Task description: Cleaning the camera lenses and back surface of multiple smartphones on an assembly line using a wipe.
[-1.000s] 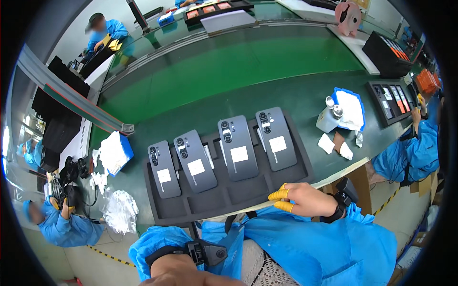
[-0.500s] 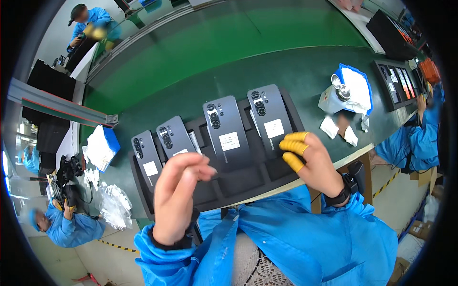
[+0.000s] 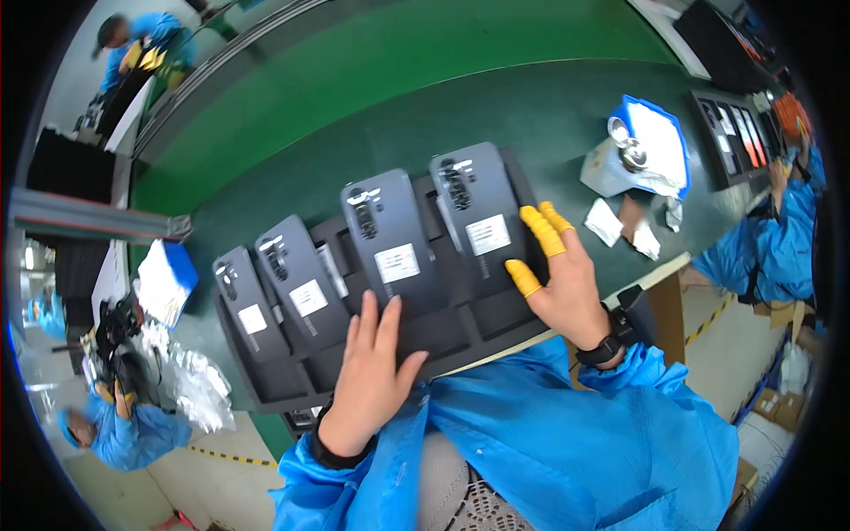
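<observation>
Several dark grey smartphones lie back up in a black compartment tray, each with a white label and a camera cluster at its top. My left hand is bare, with fingers stretched out and fingertips at the lower end of the second phone from the right. My right hand wears yellow finger cots on the thumb and two fingers. Its fingers are apart, beside the right edge of the rightmost phone; whether they touch it, I cannot tell. To the left are the leftmost phone and its neighbour.
On the green table, a blue bin with white wipes and a whitish container with a metal top stand at right, near crumpled wipes. Another blue bin and clear plastic bags are at left. Co-workers in blue sit around.
My left hand has gone from raised with bent fingers to stretched out low over the tray's front. My right hand has shifted slightly up along the rightmost phone. The whole view has shifted.
</observation>
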A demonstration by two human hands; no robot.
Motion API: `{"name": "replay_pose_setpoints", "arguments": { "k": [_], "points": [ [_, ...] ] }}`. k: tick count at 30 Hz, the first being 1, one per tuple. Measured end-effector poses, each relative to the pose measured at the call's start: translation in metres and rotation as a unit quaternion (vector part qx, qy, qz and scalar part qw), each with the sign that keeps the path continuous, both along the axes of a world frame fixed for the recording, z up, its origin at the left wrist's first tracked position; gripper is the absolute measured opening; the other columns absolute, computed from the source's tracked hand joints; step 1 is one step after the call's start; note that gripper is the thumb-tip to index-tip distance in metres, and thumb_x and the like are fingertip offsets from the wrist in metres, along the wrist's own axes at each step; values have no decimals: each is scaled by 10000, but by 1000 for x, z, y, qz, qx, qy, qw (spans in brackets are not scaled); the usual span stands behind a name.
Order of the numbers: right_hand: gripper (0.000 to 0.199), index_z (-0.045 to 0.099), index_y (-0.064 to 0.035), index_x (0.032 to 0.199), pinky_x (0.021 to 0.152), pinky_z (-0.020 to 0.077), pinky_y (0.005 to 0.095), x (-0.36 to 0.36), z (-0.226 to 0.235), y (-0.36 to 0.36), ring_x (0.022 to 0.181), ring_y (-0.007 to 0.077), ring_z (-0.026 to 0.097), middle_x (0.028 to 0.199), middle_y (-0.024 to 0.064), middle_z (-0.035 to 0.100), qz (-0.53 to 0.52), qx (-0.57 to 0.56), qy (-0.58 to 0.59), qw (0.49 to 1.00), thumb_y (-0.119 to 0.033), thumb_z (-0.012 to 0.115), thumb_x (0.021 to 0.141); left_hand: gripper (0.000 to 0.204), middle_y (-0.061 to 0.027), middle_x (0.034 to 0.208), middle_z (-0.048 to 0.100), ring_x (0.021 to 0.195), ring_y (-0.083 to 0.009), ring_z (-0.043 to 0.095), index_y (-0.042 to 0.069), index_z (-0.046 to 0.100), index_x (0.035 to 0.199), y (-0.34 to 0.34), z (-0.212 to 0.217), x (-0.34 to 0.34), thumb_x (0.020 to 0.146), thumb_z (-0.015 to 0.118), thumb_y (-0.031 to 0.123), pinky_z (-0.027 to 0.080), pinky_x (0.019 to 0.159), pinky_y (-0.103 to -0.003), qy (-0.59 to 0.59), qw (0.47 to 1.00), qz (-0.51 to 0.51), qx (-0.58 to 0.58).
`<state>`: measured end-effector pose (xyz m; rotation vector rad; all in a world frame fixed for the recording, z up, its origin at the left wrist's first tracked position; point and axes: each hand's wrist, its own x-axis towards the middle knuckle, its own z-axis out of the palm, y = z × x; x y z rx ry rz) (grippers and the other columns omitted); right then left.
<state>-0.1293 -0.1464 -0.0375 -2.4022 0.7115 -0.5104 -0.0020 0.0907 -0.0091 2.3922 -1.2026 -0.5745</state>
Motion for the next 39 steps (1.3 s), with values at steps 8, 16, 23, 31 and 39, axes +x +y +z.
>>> {"name": "replay_pose_setpoints", "arguments": {
  "k": [8,16,23,31,39],
  "points": [
    [511,523,-59,1325,958,462,431,-7,-5,0,1116,409,548,1318,272,483,46,40,-28,998,-157,679,848,1047,-304,1543,125,1368,-498,274,20,311,1456,9,9,-5,620,877,299,267,1138,-505,43,996,-26,67],
    [286,660,-41,1073,788,512,388,-96,21,-93,911,357,629,1040,163,644,-193,-56,-74,977,-12,670,789,877,-278,1536,186,1395,-466,247,-53,352,1401,24,-11,-26,723,824,243,273,1124,-491,26,1000,15,7],
    [247,713,-41,1008,730,505,403,-142,10,-112,824,345,611,943,149,626,-163,-90,93,978,-46,713,761,764,-278,1511,245,1386,-466,250,-40,397,1378,25,-26,-30,828,705,390,239,1112,-556,-85,996,-4,3],
    [263,718,-33,1019,794,477,409,-130,-17,-108,895,329,574,928,131,606,-219,-80,141,962,-54,712,757,751,-267,1515,249,1377,-466,262,-34,418,1359,19,-17,-34,745,750,242,243,1109,-547,-64,998,4,0],
    [271,718,-18,993,802,471,386,-91,-10,-96,895,323,563,980,139,614,-157,-260,73,950,-13,690,724,674,-263,1513,258,1386,-464,250,-20,465,1316,17,-10,-41,745,752,193,216,1114,-565,-60,997,31,-31]
  ]
}}
